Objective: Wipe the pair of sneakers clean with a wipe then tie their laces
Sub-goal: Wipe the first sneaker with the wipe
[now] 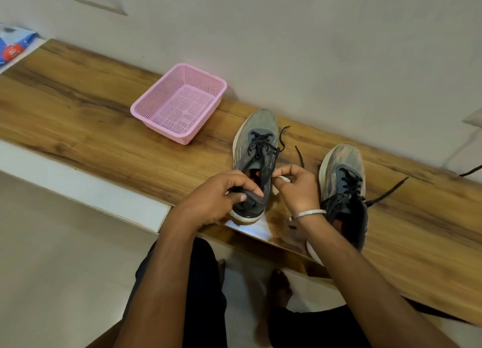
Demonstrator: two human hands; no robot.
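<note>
Two grey sneakers with black laces stand on a wooden shelf, toes toward the wall. My left hand grips the heel collar of the left sneaker. My right hand is beside that shoe's right side and pinches a small white wipe between thumb and fingers. The right sneaker stands apart to the right, partly hidden behind my right wrist. Both shoes' laces lie loose and untied.
A pink mesh basket sits on the shelf to the left of the shoes, holding nothing. A blue and white packet lies at the far left. The wall runs close behind the shoes. A black cable enters at the right edge.
</note>
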